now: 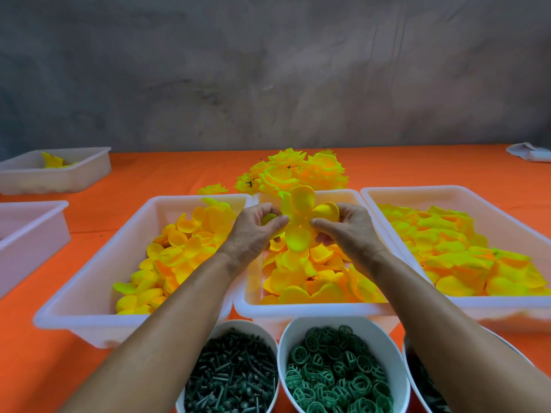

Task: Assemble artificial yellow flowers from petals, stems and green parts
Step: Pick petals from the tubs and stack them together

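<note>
Nearest to me, three white bowls line the front edge of the orange table [44,368]: the left bowl [229,371] holds dark green stems, the middle bowl [343,368] is full of green ring-shaped parts, and the right bowl [417,383] is mostly hidden behind my right forearm. Beyond them sit three white trays side by side. The left tray [89,317] carries small rounded yellow petals, the centre tray [310,310] carries broader yellow petals, and the right tray [507,311] holds flatter yellow-green petals. Over the centre tray, my left hand [253,231] pinches one side of a partly built yellow flower [301,222], fingers curled round its petals, while my right hand [348,231] grips the opposite side, thumb pressed near the flower's middle. The flower is held in the air between both hands, its petals spread outward. Behind the trays, a heap of finished yellow flowers [295,171] lies on the table. At far left, two more white trays stand apart: the front one [32,234] cut by the frame, the rear one [56,171] holding a few yellow pieces. A white cloth [529,152] lies at the far right.
</note>
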Available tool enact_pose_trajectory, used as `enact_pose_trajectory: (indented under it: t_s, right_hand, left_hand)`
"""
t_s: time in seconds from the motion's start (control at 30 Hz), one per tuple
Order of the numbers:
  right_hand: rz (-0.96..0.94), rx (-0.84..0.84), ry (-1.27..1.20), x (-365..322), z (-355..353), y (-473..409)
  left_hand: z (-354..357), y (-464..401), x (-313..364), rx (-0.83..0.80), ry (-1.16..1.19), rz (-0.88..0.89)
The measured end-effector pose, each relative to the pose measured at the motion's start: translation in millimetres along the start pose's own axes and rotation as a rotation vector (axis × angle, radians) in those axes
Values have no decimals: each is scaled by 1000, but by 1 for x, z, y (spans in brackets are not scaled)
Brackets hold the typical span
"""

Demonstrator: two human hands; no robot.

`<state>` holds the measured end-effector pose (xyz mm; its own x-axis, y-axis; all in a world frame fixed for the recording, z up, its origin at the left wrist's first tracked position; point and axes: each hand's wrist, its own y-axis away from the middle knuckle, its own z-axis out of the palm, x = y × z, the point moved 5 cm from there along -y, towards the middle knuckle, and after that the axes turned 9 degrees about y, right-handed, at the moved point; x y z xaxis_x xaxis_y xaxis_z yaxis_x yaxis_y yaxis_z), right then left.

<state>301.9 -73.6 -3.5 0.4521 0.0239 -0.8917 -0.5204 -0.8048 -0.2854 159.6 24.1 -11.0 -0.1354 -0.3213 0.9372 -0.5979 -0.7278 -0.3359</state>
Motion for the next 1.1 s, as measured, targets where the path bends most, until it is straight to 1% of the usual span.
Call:
enact_pose_trajectory:
  t_s: [0.17, 0.4, 0.6, 0.63, 0.73, 0.77, 0.87, 1.03, 1.1]
  right_hand:
    - [-50, 54, 127, -2, 0, -1]
    - [-104, 141, 263, -5, -3, -2]
    - [-109, 149, 341, -4, -1, -2]
    - [-101, 178, 360, -3, -4, -3]
    - [-18, 340, 393, 6, -28, -9]
    - [-12, 329, 406, 8, -31, -9]
    - [-65, 174, 466, 5, -11, -7]
    - [8, 204, 305, 8, -14, -10]
    - [37, 177, 237, 10, -14, -8]
  left_hand:
    - [-1, -1, -3, 5, -104, -5]
    - [2, 0, -3, -22, -22, -13]
    - [4, 0, -1, -65, -56, 0]
    - [4, 0, -1, -57, -61, 0]
    - [1, -1, -1, -17, -71, 9]
    - [2, 0, 0, -19, -86, 14]
    - [1, -1, 0, -18, -110, 28]
    - [-2, 2, 1, 40, 78, -8]
    - [-2, 2, 2, 59, 109, -19]
